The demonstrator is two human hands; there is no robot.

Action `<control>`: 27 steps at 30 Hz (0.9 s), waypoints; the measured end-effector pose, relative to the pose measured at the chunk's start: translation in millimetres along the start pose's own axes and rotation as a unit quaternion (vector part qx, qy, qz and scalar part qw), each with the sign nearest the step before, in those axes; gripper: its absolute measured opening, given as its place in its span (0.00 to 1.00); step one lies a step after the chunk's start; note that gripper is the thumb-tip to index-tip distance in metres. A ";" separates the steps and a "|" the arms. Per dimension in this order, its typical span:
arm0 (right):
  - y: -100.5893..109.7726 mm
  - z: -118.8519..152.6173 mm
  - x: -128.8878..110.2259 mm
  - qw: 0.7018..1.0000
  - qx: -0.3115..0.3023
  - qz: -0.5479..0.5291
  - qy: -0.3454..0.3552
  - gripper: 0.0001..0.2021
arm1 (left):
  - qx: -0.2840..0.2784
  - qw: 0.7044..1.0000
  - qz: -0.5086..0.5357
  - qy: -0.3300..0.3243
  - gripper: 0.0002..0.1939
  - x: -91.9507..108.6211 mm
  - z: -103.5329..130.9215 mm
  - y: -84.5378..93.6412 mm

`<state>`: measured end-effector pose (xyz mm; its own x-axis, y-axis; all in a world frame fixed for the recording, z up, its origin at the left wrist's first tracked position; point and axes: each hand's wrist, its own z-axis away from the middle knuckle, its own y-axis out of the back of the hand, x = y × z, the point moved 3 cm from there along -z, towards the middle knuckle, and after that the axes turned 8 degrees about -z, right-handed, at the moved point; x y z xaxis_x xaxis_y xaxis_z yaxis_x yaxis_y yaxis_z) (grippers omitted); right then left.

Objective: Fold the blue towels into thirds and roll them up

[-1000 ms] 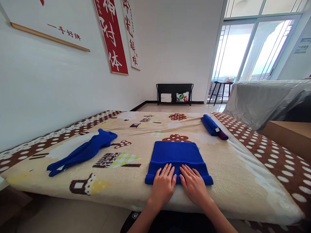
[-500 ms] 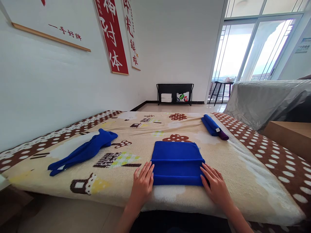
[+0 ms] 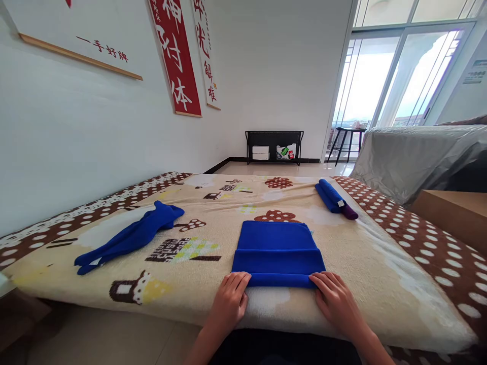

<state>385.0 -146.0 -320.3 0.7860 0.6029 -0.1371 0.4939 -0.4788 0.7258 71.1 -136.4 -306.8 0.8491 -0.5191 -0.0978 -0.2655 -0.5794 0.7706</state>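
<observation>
A blue cloth (image 3: 277,248) lies flat in front of me, with a raised crease across its middle and its near edge folded into a narrow band. My left hand (image 3: 231,296) grips the left end of that near band, fingers curled over the top. At the right end, my right hand (image 3: 333,294) pinches the same band, with the thumb beneath. A crumpled blue cloth (image 3: 129,238) with a white tag lies to the left. Farther off on the right are rolled cloths (image 3: 335,197), blue with a purple end showing and a white tag.
All the cloths rest on a cream patterned blanket (image 3: 213,203) with brown polka-dot borders (image 3: 414,233). A cardboard box (image 3: 452,218) and a grey plastic-covered object (image 3: 411,157) stand off to the right. A black rack (image 3: 274,139) is at the far wall.
Both hands have slid toward me from the cloth's sides to the ends of its near band, and their fingers have gone from flat to curled around it.
</observation>
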 end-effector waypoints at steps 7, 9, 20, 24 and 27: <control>-3.5 -13.2 -1.3 0.999 0.029 -0.005 -0.037 0.14 | 0.019 0.998 0.002 0.056 0.21 -2.1 -14.4 2.7; -1.5 -14.6 -4.5 0.999 0.023 -0.012 -0.044 0.14 | 0.019 0.997 0.000 0.069 0.19 -0.7 -16.0 7.4; -2.3 -20.0 -29.1 0.994 0.013 0.044 -0.102 0.12 | -0.087 0.986 -0.049 0.136 0.15 12.2 -23.6 16.1; -25.4 -25.2 -54.5 0.998 0.050 0.013 -0.032 0.23 | -0.058 0.996 0.000 0.071 0.24 40.8 -31.4 1.7; -39.8 -32.3 -68.7 1.000 0.011 -0.020 0.014 0.27 | -0.055 0.997 0.055 -0.005 0.26 61.6 -37.7 -8.0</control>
<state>299.3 -147.8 -318.1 0.7557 0.6384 -0.1463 0.5323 -0.4684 0.7052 142.7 -140.1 -295.2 0.8128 -0.5824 -0.0152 -0.3038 -0.4460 0.8419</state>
